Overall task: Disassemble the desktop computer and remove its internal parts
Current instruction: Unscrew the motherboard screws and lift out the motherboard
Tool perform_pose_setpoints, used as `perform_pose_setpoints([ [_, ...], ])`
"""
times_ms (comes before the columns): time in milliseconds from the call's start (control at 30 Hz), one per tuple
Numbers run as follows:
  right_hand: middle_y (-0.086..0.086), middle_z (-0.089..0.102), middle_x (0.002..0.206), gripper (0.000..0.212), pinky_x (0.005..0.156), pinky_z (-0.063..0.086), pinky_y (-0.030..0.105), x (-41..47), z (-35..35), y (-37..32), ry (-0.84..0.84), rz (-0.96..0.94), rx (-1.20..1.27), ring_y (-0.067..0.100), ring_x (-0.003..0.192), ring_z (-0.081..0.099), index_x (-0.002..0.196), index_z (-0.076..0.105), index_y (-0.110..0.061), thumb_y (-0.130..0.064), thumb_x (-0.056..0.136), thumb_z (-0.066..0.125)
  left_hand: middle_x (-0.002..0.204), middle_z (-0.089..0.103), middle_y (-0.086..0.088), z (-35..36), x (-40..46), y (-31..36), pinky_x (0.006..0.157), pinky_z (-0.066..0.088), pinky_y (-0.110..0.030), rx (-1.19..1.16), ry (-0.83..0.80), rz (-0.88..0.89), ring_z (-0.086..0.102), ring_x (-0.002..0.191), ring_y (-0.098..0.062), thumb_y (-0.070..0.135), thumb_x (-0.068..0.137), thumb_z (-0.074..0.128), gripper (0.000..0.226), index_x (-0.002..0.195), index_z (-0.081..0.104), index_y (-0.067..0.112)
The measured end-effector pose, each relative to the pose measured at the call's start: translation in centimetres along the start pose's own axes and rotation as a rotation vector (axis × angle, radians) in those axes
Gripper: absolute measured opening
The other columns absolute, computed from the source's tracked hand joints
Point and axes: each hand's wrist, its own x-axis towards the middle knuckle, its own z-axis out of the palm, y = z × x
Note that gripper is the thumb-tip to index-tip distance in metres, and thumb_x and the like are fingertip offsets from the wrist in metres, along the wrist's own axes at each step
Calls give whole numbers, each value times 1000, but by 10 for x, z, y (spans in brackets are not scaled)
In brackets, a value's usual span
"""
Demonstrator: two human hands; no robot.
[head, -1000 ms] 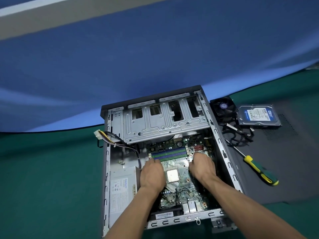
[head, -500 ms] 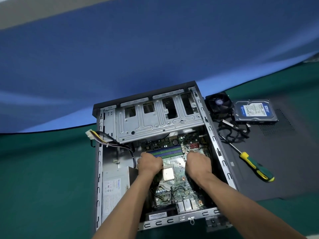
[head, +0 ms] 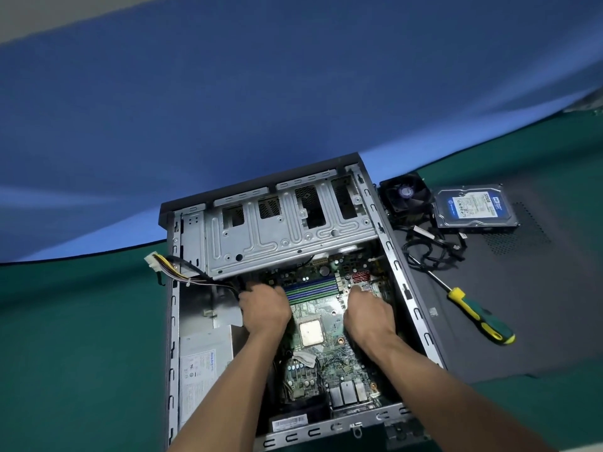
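Observation:
The open desktop case (head: 409, 308) lies flat on the green mat. Its green motherboard (head: 329, 360) is exposed, with the bare square CPU (head: 311, 332) in the middle and the blue-green RAM slots (head: 311, 288) beyond it. My left hand (head: 266, 309) curls down over the board's left edge beside the RAM slots. My right hand (head: 368, 316) curls over the board's right side near the red ports (head: 360, 275). The fingertips of both hands are hidden.
A metal drive cage (head: 287, 230) spans the case's far end and the power supply (head: 202, 370) fills its left side, with a cable bundle (head: 163, 265) hanging out. To the right, a fan (head: 406, 194), hard drive (head: 474, 205), loose cables (head: 430, 249) and screwdriver (head: 479, 318) lie on the black side panel (head: 538, 305).
Both hands have slid from beside the CPU farther up the board toward the RAM slots and spread apart to its sides.

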Motion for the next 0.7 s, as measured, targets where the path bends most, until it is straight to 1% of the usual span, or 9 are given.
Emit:
perform_pose_setpoints([
  [100,-5,49,69,40,45,31,18,1,1,1,-16,-3,12,12,62,50,129,43,-3,4,90,45,109,65,-16,-4,10,-2,70,45,-32,123,7,8,61,102,-30,25,99,37,38,103,65,0],
  [133,-6,47,66,43,43,29,18,1,2,1,-22,-2,16,11,59,48,132,41,-3,3,90,46,110,66,-14,-5,13,-3,69,42,-30,139,-2,-2,61,102,-29,21,97,39,34,102,67,2],
  [200,-6,48,65,45,48,34,20,2,2,1,-30,10,21,11,60,49,134,38,-2,4,90,46,114,65,-13,-6,19,-4,71,41,-30,207,-15,24,60,106,-30,16,95,42,30,104,68,4],
  [300,2,64,84,48,58,39,26,2,0,0,-47,32,25,16,68,51,136,36,-1,4,89,46,112,66,-12,-4,23,-6,70,43,-29,291,-6,74,61,106,-31,14,92,45,26,104,67,7],
  [367,6,68,96,55,60,40,27,2,-1,-1,-75,39,11,18,71,50,140,30,0,3,88,47,103,68,-10,0,23,-7,67,44,-28,349,16,115,63,100,-29,12,89,48,22,98,68,9],
  [467,7,67,97,59,60,43,27,4,-1,-1,-120,48,17,18,71,52,143,25,0,5,88,47,82,64,-5,4,19,-10,60,42,-26,396,85,163,65,88,-27,9,88,50,20,86,70,10],
  [500,7,67,95,58,59,44,26,5,1,-1,-126,53,25,18,70,54,142,26,0,6,88,47,80,63,-5,4,18,-11,59,42,-27,374,114,170,66,87,-28,9,88,50,20,84,70,9],
  [633,5,65,87,52,56,44,25,5,2,-1,-116,77,62,16,67,56,139,32,-1,5,90,48,92,69,-11,3,9,-9,64,40,-28,249,134,185,65,87,-31,25,97,42,32,82,66,8],
  [700,3,63,84,49,57,44,25,2,0,-2,-108,75,56,15,67,56,138,34,-2,3,90,47,101,67,-13,4,0,-8,68,43,-31,294,122,247,61,95,-30,28,97,39,33,90,65,8],
])
